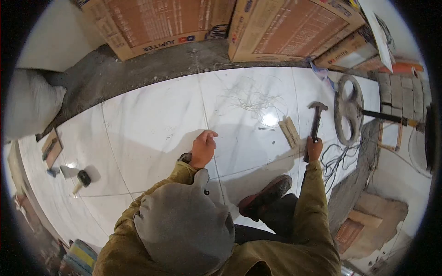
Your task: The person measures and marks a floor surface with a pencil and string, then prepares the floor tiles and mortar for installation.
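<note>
A claw hammer [316,120] lies along the white tile floor [152,110], its head pointing away from me. My right hand [315,149] is closed around its handle. Just left of the hammer is a short wooden piece [289,132], and a few thin nail-like bits [266,129] rest beside it. My left hand [204,149] is over the tiles near a joint, with its fingers curled in. Whatever it may hold is hidden. Beyond the hands, a loose tangle of thin string [253,99] spreads over the tiles.
Tile boxes [165,43] stand along the far side. At right are a metal ring-shaped tool head [348,110] on a rod and a dark tangled cord [338,161]. A trowel-like tool [83,179], a flat float-like tool [52,147] and a white sack [32,103] are at left.
</note>
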Available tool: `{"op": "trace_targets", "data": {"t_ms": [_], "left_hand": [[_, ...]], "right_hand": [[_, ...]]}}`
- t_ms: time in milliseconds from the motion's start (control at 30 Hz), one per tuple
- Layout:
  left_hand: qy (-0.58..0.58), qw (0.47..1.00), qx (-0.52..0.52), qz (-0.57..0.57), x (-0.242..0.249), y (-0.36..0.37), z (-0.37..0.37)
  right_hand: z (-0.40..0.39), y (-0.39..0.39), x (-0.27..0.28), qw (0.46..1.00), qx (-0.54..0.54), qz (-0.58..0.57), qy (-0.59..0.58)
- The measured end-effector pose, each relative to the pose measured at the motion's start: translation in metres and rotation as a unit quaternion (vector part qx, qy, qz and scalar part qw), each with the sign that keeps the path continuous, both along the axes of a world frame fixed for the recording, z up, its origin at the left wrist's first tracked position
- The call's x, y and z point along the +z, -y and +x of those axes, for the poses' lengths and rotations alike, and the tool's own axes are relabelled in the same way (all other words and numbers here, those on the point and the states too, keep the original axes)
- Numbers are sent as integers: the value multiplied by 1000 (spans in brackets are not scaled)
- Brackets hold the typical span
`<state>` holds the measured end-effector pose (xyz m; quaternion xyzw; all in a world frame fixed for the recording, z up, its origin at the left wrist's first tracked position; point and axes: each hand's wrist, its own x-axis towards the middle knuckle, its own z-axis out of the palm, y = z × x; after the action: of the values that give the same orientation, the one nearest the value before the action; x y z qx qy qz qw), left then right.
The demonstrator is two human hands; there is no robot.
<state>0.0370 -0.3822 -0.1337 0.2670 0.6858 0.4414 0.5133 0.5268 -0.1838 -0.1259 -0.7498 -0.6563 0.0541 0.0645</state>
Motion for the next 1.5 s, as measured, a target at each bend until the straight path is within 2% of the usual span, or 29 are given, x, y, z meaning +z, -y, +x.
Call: {"op": "trace_targets", "data": {"t_ms": [67, 167, 200, 267, 300, 333, 400, 467, 533, 567, 633, 667, 733, 767, 833, 867, 900, 933, 967, 1033, 1067, 1133, 1200, 1267, 1300, 1333, 1367, 1433, 1500], "left_hand": [[-6, 999, 28, 18, -3, 4, 7], [193, 961, -12, -199, 12, 26, 17], [192, 961, -15, -197, 10, 35, 20], [334, 920, 30, -202, -2, 45, 26], [327, 916, 7, -234, 14, 44, 28], [330, 914, 8, -237, 15, 51, 30], [436, 858, -12, -271, 12, 59, 31], [417, 867, -23, -273, -8, 65, 37], [397, 875, -40, -273, -13, 66, 39], [384, 880, -65, -273, -10, 70, 39], [369, 887, -86, -263, -25, 73, 33], [534, 809, -65, -236, -56, 86, 32], [684, 700, -41, -199, -102, 108, 42], [731, 672, -45, -110, -118, 117, 49], [769, 637, -50, -16, -97, 107, 50], [608, 773, -57, -172, -42, 79, 43], [405, 856, -59, -317, -11, 65, 37], [405, 856, -55, -316, -23, 68, 39], [293, 908, -185, -236, -45, 77, 44], [166, 927, -302, -149, -47, 76, 40], [191, 920, -271, -208, -29, 70, 37], [222, 903, -246, -272, -20, 71, 43], [256, 877, -240, -327, -18, 60, 40], [269, 870, -213, -353, 6, 52, 33], [272, 871, -201, -357, -3, 55, 35], [274, 871, -188, -361, -12, 58, 38], [185, 897, -300, -268, -63, 78, 54], [87, 896, -404, -162, -79, 83, 60], [125, 910, -350, -185, -71, 86, 58]], "right_hand": [[1, 0, -4, 999, 2, 25, -45], [10, -15, 2, 996, -34, -52, -66], [28, -24, -2, 996, -36, -49, -66], [68, -46, -17, 994, -20, -43, -102], [3, -38, 49, 952, -134, -107, -255], [-22, -23, 64, 952, -135, -110, -251], [-58, -15, 76, 892, -104, -4, -441], [-95, -16, 90, 887, -93, 33, -451], [-146, -26, 121, 844, 6, 89, -529], [-170, -24, 137, 826, 2, 78, -558], [-200, -25, 155, 872, 55, 35, -486], [-216, -24, 158, 895, 71, 17, -439], [-270, -14, 156, 897, 257, 31, -358], [-301, -9, 156, 894, 257, -49, -364], [-360, -6, 159, 876, 229, -202, -372], [-385, -7, 158, 861, 203, -275, -375], [-408, -8, 147, 836, 169, -284, -438], [-426, -10, 132, 805, 135, -292, -498], [-439, -11, 114, 803, 137, -295, -499], [-461, -17, 69, 817, 202, -178, -509], [-472, -24, 42, 815, 204, -181, -511], [-481, -24, 11, 851, 285, -34, -441], [-481, -24, 15, 869, 281, -37, -405], [-481, -23, 18, 873, 199, -163, -415], [-481, -22, 20, 870, 170, -205, -415], [-481, -20, 24, 856, 170, -186, -451], [-479, -16, 27, 850, 168, -176, -468], [-479, -14, 34, 852, 178, -159, -466], [-480, -16, 35, 861, 185, -149, -449]]}}
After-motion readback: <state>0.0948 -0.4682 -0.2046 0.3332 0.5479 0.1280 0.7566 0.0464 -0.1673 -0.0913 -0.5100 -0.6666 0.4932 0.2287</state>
